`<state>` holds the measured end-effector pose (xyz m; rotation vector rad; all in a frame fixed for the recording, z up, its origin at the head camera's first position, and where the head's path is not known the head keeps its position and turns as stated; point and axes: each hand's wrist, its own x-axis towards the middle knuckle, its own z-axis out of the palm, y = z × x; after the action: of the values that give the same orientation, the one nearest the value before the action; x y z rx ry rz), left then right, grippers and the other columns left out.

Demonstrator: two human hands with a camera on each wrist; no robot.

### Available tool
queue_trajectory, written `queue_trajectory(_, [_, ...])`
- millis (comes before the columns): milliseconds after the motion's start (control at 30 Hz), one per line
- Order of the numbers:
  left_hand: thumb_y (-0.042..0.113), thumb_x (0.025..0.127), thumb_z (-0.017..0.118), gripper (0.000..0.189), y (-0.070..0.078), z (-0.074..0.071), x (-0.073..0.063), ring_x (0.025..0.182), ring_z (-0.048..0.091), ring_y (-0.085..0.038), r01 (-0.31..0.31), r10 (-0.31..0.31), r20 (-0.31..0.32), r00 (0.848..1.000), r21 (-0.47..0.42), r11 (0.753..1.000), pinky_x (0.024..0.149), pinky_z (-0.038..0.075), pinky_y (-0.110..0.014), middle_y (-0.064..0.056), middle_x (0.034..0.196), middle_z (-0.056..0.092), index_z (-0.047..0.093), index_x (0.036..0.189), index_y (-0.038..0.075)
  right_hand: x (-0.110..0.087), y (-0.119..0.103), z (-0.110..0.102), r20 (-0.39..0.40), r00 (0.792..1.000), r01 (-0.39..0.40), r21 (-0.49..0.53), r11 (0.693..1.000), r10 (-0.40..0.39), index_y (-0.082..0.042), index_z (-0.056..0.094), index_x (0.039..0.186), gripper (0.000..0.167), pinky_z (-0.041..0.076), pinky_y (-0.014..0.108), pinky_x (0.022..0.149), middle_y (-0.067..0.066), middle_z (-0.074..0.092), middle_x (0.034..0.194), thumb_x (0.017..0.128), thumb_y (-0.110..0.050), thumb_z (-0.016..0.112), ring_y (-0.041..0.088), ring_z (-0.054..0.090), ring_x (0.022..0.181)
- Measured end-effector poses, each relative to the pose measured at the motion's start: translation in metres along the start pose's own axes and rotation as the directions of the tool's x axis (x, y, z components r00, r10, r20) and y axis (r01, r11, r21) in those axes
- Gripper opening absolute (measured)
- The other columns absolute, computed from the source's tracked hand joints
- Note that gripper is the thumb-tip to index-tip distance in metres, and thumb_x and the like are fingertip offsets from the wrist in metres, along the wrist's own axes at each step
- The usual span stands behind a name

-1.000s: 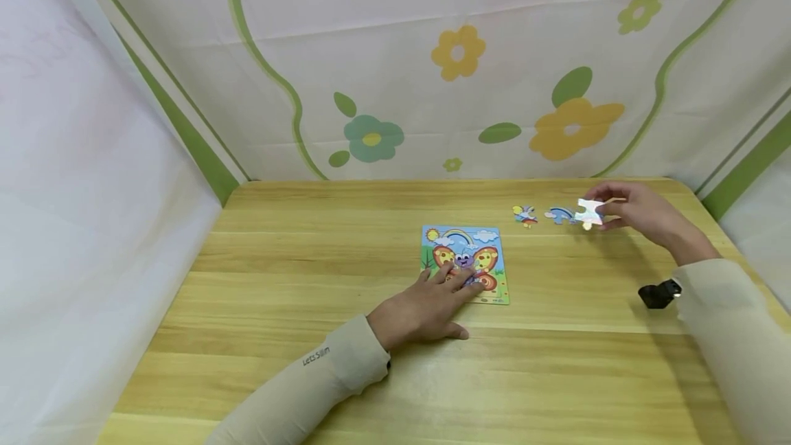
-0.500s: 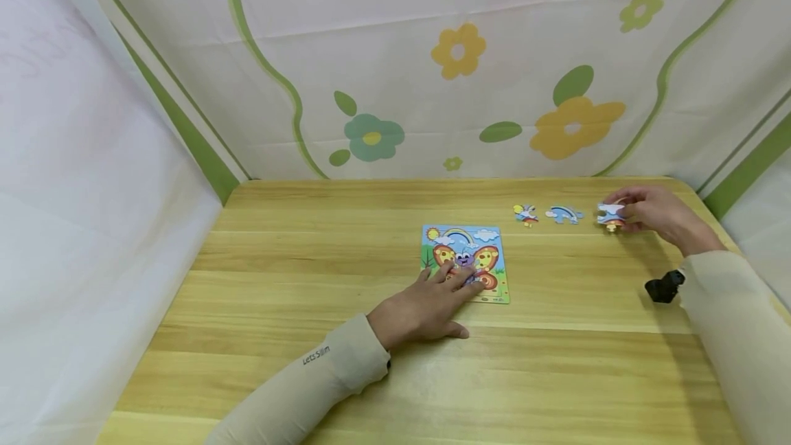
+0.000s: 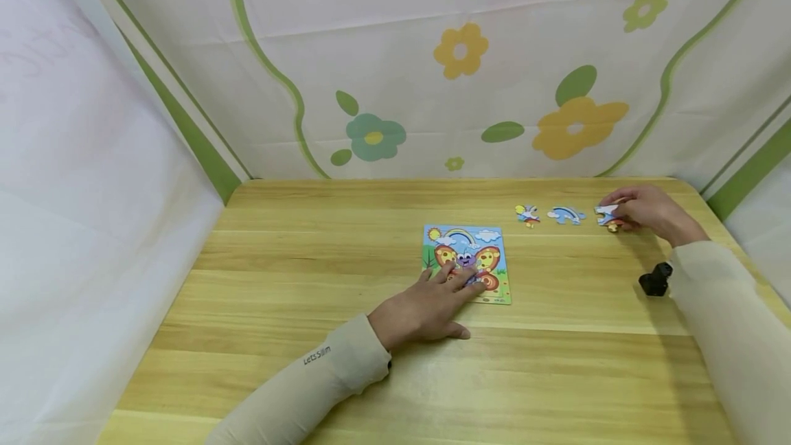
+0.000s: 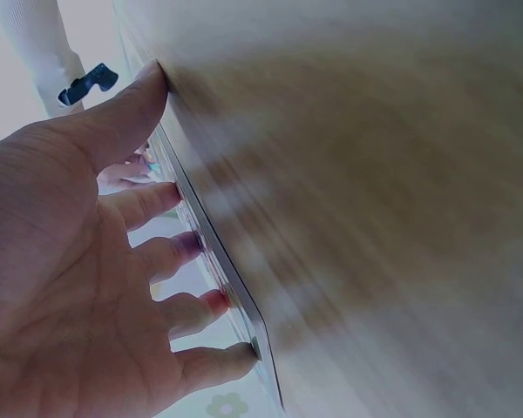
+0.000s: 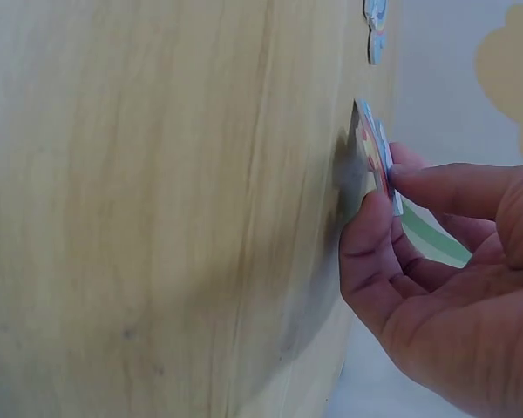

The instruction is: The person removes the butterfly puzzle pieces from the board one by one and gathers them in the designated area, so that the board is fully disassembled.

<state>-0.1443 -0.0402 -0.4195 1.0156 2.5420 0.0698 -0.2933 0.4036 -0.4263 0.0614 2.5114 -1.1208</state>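
Note:
A square butterfly puzzle board [image 3: 436, 236] lies on the table, and my left hand [image 3: 426, 309] rests on its lower part with spread fingers. From the left wrist view, the fingertips [image 4: 241, 355] touch the board and the thumb lies apart from the others. To the far right, my right hand [image 3: 649, 211] pinches jigsaw pieces [image 3: 607, 213] just above the tabletop. In the right wrist view at least two layered pieces [image 5: 376, 157] sit between thumb and fingers. A rainbow jigsaw piece [image 3: 565, 214] and another jigsaw piece [image 3: 528, 215] lie to the left of this hand.
The wooden table [image 3: 296, 259] reaches back to a white cloth wall [image 3: 395, 60] printed with flowers and green lines. A black device [image 3: 655, 281] is attached at the right sleeve. White cloth also hangs at both sides.
My right hand has moved right with its pieces, away from the rainbow piece, and turned them from raised to lower over the table. The left hand has stayed on the board.

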Motion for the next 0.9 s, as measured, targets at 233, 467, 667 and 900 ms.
queue_trajectory(233, [0.053,0.101,0.063,0.083,0.0009,-0.0011,-0.0007,0.164,0.014,-0.032,0.003,-0.003,0.001,1.000,-0.003,1.000,0.128,0.027,-0.059,0.001,0.178,0.015,0.022,0.169,0.031,0.0018,-0.0018,0.0031,-0.024,0.999,0.024,-0.041,0.999,-0.025,0.016,0.052,0.140,0.041,0.053,0.034,0.060,-0.002,0.074,0.086,0.104,-0.003,0.054,0.015,0.060,0.066])
queue_trajectory(467, [0.053,0.101,0.063,0.083,0.0006,-0.0017,-0.0004,0.164,0.014,-0.032,0.004,-0.004,0.002,1.000,-0.007,1.000,0.128,0.026,-0.060,0.001,0.178,0.014,0.021,0.169,0.032,0.0030,-0.0010,0.0039,-0.044,0.998,0.035,-0.096,0.995,-0.040,0.017,0.054,0.138,0.039,0.055,0.033,0.062,0.003,0.075,0.092,0.104,-0.002,0.055,0.014,0.065,0.070])
queue_trajectory(667, [0.054,0.101,0.063,0.083,0.0008,-0.0016,-0.0005,0.164,0.015,-0.032,0.005,-0.005,0.003,1.000,0.003,1.000,0.128,0.027,-0.059,0.001,0.178,0.015,0.022,0.169,0.031,0.0022,0.0003,0.0054,-0.049,0.997,0.056,-0.127,0.990,-0.062,0.015,0.056,0.137,0.037,0.055,0.034,0.062,0.012,0.073,0.098,0.105,-0.002,0.054,0.015,0.067,0.073])
queue_trajectory(900, [0.054,0.101,0.063,0.083,0.0012,-0.0012,-0.0008,0.164,0.014,-0.032,0.002,-0.002,0.005,1.000,0.002,1.000,0.128,0.026,-0.059,0.001,0.178,0.015,0.022,0.169,0.031,0.0020,0.0012,0.0076,-0.068,0.996,0.047,-0.114,0.992,-0.055,0.015,0.057,0.136,0.037,0.056,0.031,0.062,0.006,0.073,0.092,0.104,-0.004,0.055,0.013,0.069,0.072])
